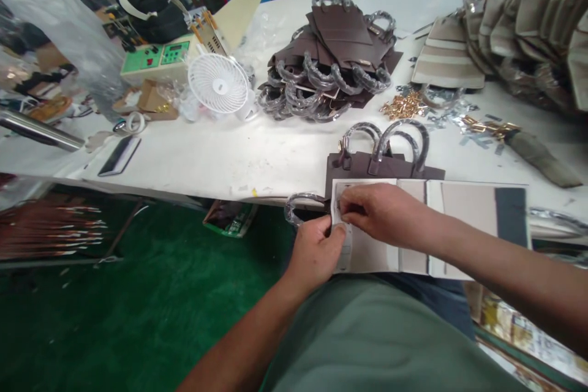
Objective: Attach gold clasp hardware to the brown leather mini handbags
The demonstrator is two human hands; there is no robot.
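A flat beige bag panel (473, 208) with pale bands and a dark stripe lies across the table's front edge, against my body. My left hand (316, 251) grips its left end, thumb on top and fingers curled beneath. Over the same end, my right hand (386, 214) is closed, its fingertips pinched together at the panel's surface. Anything small between those fingertips is hidden. Just behind the panel lie dark brown bag pieces (337, 165) with plastic-wrapped handles (404, 128) standing up. Another wrapped handle (301, 199) hangs by my left hand.
Brown bag pieces (342, 30) are heaped at the back. Gold metal fittings (404, 105) lie right of them, near stacked beige striped panels (450, 52). A white fan (219, 82), a green-fronted machine (158, 55) and a phone-like flat object (119, 156) are on the left.
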